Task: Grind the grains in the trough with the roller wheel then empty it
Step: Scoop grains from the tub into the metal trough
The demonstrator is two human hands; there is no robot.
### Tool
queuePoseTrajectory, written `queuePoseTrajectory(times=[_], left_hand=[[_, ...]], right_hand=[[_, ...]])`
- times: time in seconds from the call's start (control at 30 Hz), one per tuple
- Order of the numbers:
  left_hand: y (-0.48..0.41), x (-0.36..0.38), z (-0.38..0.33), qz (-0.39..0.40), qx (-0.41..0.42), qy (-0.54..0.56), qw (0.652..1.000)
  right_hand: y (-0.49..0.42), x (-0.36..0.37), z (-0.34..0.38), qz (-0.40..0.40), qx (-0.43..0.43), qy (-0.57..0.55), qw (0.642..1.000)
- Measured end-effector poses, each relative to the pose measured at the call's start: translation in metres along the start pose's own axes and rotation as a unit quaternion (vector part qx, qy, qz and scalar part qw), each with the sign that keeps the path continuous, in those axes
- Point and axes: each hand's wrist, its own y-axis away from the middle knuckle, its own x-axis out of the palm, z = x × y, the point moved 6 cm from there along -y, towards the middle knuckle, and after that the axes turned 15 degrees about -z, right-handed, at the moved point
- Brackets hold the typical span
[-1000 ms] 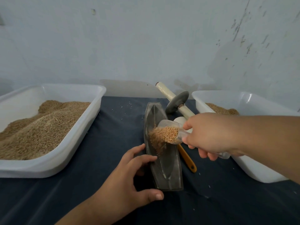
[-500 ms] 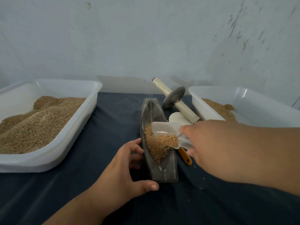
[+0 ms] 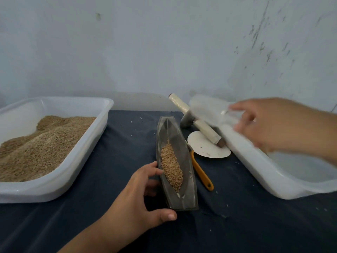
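The trough [image 3: 184, 196] lies in the middle of the table [image 3: 118, 161], long axis running near to far. A narrow heap of grains [image 3: 171, 167] sits along its keel, mostly in the near half. It looks like a stiff, dark metal boat, probably heavy enough to stay put but narrow-bottomed, so it may rock. Keep it braced by its side walls, and lift it by both ends when you empty it, since the grains are loose and will run out at the first tilt.

Your left hand [image 3: 144, 194] grips the trough's near-left side, fingers curled on the rim and thumb at the near end.

The roller wheel [image 3: 187, 120] leans just right of the trough's far end, with the near tip of its pale handle on a white disc [image 3: 206, 150]. The wheel looks dense and the handle smooth, so take the handle on both sides of the wheel. An orange-handled tool [image 3: 200, 170] lies just beside the trough's right wall.

Your right hand [image 3: 269, 123] holds a clear scoop [image 3: 213, 112], blurred, above the far end of the right bin [image 3: 255, 161]. The left bin [image 3: 102, 125] holds a large mound of grain.

Half a second ago that scoop was tipped over the trough, pouring. Now it looks empty and has swung away right, and the charge lies settled in the trough.
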Motion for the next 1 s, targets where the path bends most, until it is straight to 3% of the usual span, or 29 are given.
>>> queuePoseTrajectory(times=[0.13, 0.2, 0.33, 0.47, 0.77, 0.9, 1.0], left_hand=[[0.000, -0.001, 0.001, 0.003, 0.009, -0.023, 1.000], [-0.001, -0.001, 0.000, 0.001, 0.016, -0.019, 1.000], [-0.003, 0.000, 0.002, -0.006, 0.018, -0.017, 1.000], [-0.005, 0.001, 0.003, -0.011, 0.012, 0.005, 1.000], [-0.006, 0.002, 0.003, -0.002, -0.012, 0.036, 0.999], [-0.005, 0.002, -0.003, -0.004, -0.011, 0.038, 0.999], [-0.005, 0.001, -0.005, -0.007, -0.009, 0.030, 1.000]], right_hand=[[-0.051, -0.019, -0.078, -0.085, 0.100, 0.018, 0.991], [-0.061, -0.004, -0.122, -0.037, 0.149, 0.049, 0.987], [-0.065, 0.044, -0.173, 0.074, 0.167, 0.110, 0.977], [-0.062, 0.068, -0.196, 0.055, 0.179, 0.142, 0.972], [-0.045, 0.106, -0.204, 0.107, 0.193, 0.132, 0.966], [-0.050, 0.114, -0.194, 0.122, 0.064, 0.202, 0.970], [-0.054, 0.098, -0.179, 0.163, -0.023, 0.298, 0.940]])
